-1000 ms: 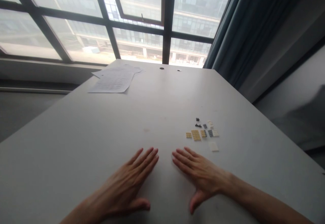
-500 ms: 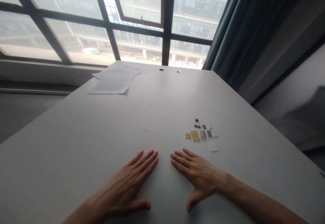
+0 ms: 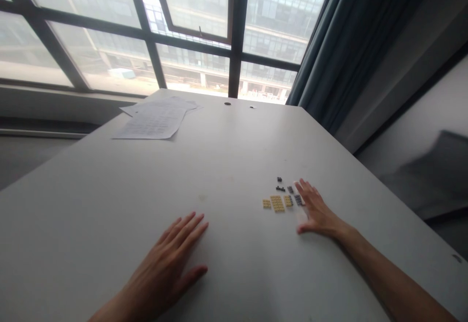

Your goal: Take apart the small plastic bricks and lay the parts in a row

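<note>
My left hand (image 3: 170, 258) lies flat on the white table with fingers stretched out, holding nothing. My right hand (image 3: 317, 214) is over the right side of a group of small toy bricks, its thumb and fingers apart. It hides most of the white bricks; the edge of a white plate piece (image 3: 302, 215) shows by the thumb. Left of its fingers are grey bricks (image 3: 299, 200) and a small grey piece (image 3: 290, 189). Yellow bricks (image 3: 277, 203) sit further left, with a smaller yellow one (image 3: 266, 204). Two black pieces (image 3: 280, 189) lie behind them.
The white table (image 3: 146, 185) reaches to the window (image 3: 197, 64). Printed paper sheets (image 3: 149, 120) lie at its far left. Two holes, one of them dark (image 3: 227, 104), are near the far edge. A dark curtain (image 3: 321, 54) hangs at the right.
My right hand has moved right and forward from the table's middle to the bricks, now covering the white ones. My left hand has shifted slightly left, still flat. The view has tilted a little.
</note>
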Demonstrator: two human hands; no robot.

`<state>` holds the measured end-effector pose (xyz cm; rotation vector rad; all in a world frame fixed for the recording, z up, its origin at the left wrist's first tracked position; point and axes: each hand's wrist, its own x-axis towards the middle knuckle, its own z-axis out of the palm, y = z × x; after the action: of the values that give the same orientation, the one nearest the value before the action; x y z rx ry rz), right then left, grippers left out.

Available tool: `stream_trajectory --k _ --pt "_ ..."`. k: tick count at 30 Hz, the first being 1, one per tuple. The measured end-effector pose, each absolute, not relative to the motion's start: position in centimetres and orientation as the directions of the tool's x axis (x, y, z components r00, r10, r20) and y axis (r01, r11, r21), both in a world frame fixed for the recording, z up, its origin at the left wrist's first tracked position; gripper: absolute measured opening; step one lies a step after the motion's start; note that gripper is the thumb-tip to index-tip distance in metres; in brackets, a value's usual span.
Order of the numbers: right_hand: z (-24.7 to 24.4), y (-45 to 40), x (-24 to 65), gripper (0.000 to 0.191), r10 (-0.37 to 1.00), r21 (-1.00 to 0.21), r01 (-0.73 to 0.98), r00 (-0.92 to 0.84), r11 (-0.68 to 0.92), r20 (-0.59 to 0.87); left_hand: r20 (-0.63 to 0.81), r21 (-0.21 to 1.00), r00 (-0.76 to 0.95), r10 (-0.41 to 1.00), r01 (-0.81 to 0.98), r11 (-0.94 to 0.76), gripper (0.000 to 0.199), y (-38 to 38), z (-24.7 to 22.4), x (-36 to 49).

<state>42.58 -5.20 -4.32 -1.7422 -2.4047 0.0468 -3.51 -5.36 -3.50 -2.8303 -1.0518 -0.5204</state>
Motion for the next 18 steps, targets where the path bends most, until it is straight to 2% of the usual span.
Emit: stream_trajectory --k 3,6,10,13,16,18 --pt "-3.3 -1.0 39.9 0.127 0.932 -0.136 0.925 -0.361 0.356 -0.017 0.316 0.058 0.693 0.648 0.668 -0.742 0.081 -5.3 -3.5 -3.7" --pt "-2.3 1.9 36.1 0.115 0.863 -0.158 0.856 -0.504 0.493 -0.038 0.281 0.068 0.667 0.690 0.703 -0.708 0.094 -4.9 -3.7 -4.0" --pt "-1.9 3.3 29.2 0.102 0.749 -0.226 0.725 -0.662 0.650 0.033 0.251 0.098 0.609 0.753 0.758 -0.645 0.112 -3.7 -3.9 -4.2" --pt "-1.9 3.3 22.9 0.089 0.657 -0.296 0.601 -0.741 0.742 0.143 0.237 0.104 0.568 0.788 0.791 -0.602 0.119 -3.0 -4.0 -3.9" --pt "-1.9 3.1 17.7 0.072 0.620 -0.402 0.501 -0.741 0.766 0.258 0.238 0.102 0.522 0.819 0.825 -0.556 0.119 -2.7 -4.1 -3.9" --pt "-1.8 2.8 16.0 0.068 0.657 -0.454 0.503 -0.695 0.735 0.294 0.246 0.101 0.479 0.843 0.852 -0.513 0.115 -2.5 -4.2 -4.3"
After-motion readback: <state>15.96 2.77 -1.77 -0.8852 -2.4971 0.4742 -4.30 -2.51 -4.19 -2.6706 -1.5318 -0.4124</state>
